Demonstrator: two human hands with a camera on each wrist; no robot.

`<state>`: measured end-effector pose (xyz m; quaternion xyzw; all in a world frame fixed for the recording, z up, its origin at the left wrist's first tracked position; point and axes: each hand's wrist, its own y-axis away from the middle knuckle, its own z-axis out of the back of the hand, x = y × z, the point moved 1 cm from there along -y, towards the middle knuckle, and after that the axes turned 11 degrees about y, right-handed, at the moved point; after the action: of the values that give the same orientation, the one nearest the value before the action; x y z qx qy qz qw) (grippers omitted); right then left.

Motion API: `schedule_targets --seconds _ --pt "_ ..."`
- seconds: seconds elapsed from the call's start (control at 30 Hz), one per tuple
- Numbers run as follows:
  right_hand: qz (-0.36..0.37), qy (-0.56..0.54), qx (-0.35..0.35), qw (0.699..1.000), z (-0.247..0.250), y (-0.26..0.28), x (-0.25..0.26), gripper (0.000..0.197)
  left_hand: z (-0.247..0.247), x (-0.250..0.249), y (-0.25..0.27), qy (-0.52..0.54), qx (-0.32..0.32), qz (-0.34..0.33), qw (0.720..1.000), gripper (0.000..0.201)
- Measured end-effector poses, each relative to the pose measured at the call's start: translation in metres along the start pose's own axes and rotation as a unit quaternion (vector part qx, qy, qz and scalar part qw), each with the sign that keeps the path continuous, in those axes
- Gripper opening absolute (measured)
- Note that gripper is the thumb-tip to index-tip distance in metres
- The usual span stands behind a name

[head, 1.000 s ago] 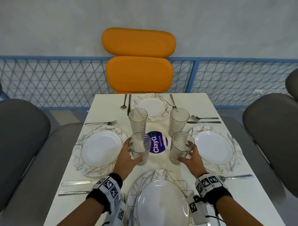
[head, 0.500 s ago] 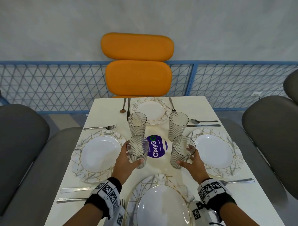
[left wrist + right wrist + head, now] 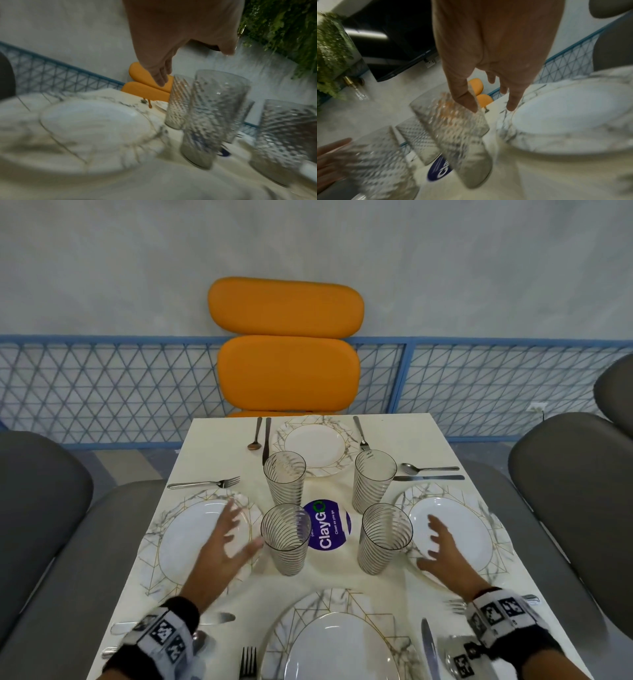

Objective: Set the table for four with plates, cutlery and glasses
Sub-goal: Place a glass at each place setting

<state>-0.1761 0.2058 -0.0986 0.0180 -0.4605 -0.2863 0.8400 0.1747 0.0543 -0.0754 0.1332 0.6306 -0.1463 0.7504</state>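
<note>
Four striped glasses stand upright round the purple sticker (image 3: 328, 524) mid-table (image 3: 212, 453), plates and cutlery at all four places. Left hand (image 3: 219, 546) over the left plate (image 3: 191, 542), fingers spread, beside the near-left glass (image 3: 286, 539). Right hand (image 3: 442, 556) likewise spread over the right plate (image 3: 466, 522), beside the near-right glass (image 3: 385, 537); both hold nothing.

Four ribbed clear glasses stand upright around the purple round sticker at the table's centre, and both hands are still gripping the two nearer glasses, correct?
Not quite. The head view shows the left hand and right hand open, off the near-left ribbed clear glass and near-right ribbed clear glass. All four do stand upright around the purple round sticker.
</note>
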Motion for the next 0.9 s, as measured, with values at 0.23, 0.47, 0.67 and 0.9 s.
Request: schedule_targets --seconds 0.23,0.47,0.67,0.9 --pt "0.014 0.044 -0.042 0.998 0.060 -0.062 0.031 0.074 0.037 -0.007 -0.080 -0.027 -0.053 0.022 0.998 0.082" --pt "0.057 0.053 0.065 0.995 0.024 -0.118 0.073 0.118 -0.010 -0.002 -0.121 -0.068 0.090 0.078 0.991 0.134" --pt "0.076 0.011 0.061 0.995 0.000 -0.138 0.077 0.114 -0.035 0.008 -0.139 -0.034 0.071 0.060 0.995 0.109" --pt "0.072 0.031 0.044 0.996 -0.003 -0.152 0.084 0.097 -0.037 0.010 -0.164 0.003 0.028 0.057 0.998 0.095"
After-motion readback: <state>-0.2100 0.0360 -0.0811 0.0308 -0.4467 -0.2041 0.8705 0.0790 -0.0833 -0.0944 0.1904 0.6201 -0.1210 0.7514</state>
